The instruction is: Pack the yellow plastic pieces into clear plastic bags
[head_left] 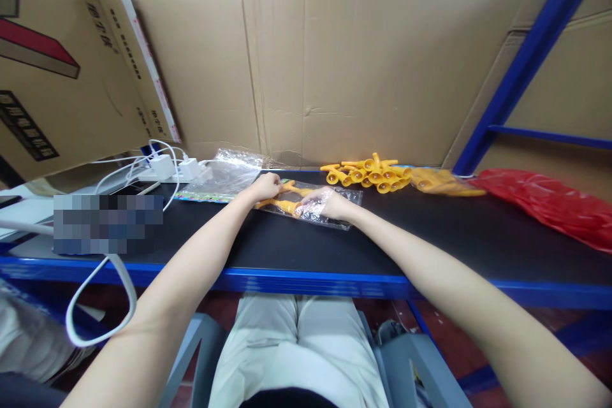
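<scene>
A clear plastic bag (351, 197) lies on the black table top in front of me, with orange plastic pieces (287, 206) inside it. My left hand (268, 187) is closed at the bag's left end, its fingers curled over the edge. Inside the bag, under the shiny film, my right hand (329, 203) is closed around the right end of the orange pieces. Its fingertips are partly hidden by glare. Just left of my left hand lies a stack of clear plastic bags (229, 172) with a colourful printed strip.
Behind my right hand is a pile of orange horn-shaped pieces (373, 173). Beside it lie a bagged orange bundle (442, 182) and a red plastic bag (545, 201). White chargers (162, 167) and cables stand at the left. A cardboard wall (354, 64) closes off the back.
</scene>
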The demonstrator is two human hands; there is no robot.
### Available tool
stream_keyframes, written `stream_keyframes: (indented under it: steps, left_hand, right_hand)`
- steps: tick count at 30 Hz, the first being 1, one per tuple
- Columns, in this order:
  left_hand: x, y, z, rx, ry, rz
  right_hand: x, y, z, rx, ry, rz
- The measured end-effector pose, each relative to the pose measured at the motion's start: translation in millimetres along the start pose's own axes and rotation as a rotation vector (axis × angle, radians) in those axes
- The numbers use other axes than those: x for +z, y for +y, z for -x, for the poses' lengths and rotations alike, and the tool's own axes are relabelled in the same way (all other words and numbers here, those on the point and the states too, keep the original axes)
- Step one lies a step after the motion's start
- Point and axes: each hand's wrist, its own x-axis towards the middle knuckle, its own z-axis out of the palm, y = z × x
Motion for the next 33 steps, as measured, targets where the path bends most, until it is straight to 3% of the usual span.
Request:
stream_keyframes:
  steps: [8,18,24,30,33]
  left_hand:
    - [-2.2,5,4,-0.043,-0.02,-0.036]
    - [6.0,-2,-2,-0.027,-0.012,-0.043]
    - [4.0,-2,0,-0.01,-0.034,-0.038]
    - [-1.7,5,6,-0.049,-0.066,-0.095]
    - [-2.4,5,6,-0.078,-0.068,-0.108]
  right_hand:
    - [-5,4,-1,-0.029,-0.025,-0.017]
    - [-12,25,-6,-0.018,0.21,0.138]
    - [-9,31,-6,-0.062,0.179,0.149]
    - [-15,23,-5,0.052,0.106,0.129]
    - [-26,25,-6,0.162,0.248,0.175]
